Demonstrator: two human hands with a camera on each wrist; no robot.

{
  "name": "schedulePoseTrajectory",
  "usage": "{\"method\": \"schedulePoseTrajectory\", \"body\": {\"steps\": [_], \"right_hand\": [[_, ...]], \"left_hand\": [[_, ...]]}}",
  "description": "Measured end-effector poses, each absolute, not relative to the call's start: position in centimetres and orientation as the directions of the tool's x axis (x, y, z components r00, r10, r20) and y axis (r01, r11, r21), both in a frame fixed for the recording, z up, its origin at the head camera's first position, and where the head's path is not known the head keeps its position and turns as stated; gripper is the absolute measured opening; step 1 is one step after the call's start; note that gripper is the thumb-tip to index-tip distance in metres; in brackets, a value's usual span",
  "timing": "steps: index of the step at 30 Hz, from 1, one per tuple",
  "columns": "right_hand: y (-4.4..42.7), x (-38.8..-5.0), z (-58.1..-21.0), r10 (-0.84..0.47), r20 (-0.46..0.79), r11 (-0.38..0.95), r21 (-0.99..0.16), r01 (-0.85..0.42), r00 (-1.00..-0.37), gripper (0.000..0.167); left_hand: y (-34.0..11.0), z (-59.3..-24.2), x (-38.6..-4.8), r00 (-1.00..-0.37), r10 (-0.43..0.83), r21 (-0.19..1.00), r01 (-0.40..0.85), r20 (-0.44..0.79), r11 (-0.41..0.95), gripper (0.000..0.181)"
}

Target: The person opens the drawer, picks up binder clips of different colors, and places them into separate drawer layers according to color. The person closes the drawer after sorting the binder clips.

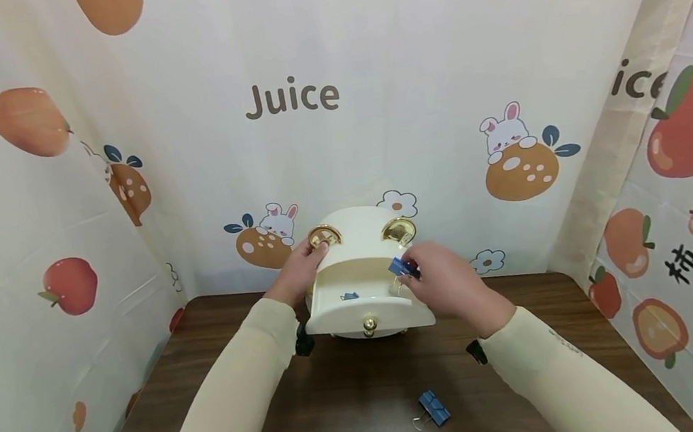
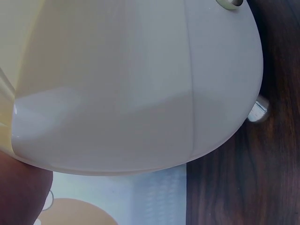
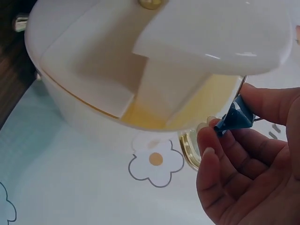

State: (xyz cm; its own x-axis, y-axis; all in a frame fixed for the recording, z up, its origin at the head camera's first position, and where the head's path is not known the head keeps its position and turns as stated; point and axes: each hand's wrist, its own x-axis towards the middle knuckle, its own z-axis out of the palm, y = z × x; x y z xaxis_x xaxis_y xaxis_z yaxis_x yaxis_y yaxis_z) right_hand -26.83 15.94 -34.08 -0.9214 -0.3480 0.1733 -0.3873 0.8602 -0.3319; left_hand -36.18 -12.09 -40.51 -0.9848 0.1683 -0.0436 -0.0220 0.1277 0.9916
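Note:
A white rounded drawer box [image 1: 357,225] with gold ring handles stands at the back of the table, its drawer [image 1: 333,321] pulled out. At the box's left side, my left hand [image 1: 297,273] grips it beside the left gold ring [image 1: 324,235]; the fingers behind are hidden. Over the drawer's right end, my right hand [image 1: 450,282] pinches a blue binder clip [image 3: 236,117] between thumb and fingers. Inside the drawer lies another blue binder clip [image 1: 350,296]. A third blue binder clip [image 1: 434,408], with a silver wire handle, rests on the table in front.
The dark wooden table [image 1: 355,400] extends to both sides. Printed fruit-and-rabbit curtains [image 1: 372,99] enclose it at the back, left and right. A gold knob [image 1: 369,324] sticks out from the drawer front, and small metal feet [image 2: 258,110] hold up the box.

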Motion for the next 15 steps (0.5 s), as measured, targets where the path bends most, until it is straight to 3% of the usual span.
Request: {"method": "schedulePoseTrajectory", "body": {"steps": [15], "right_hand": [[15.22,-27.60,-34.96,-0.428,0.151,0.867,-0.210,-0.452,-0.891,0.021]], "left_hand": [[-12.07,-40.60,-36.19,-0.985,0.170,0.992,-0.015,-0.037,0.128,0.052]]}}
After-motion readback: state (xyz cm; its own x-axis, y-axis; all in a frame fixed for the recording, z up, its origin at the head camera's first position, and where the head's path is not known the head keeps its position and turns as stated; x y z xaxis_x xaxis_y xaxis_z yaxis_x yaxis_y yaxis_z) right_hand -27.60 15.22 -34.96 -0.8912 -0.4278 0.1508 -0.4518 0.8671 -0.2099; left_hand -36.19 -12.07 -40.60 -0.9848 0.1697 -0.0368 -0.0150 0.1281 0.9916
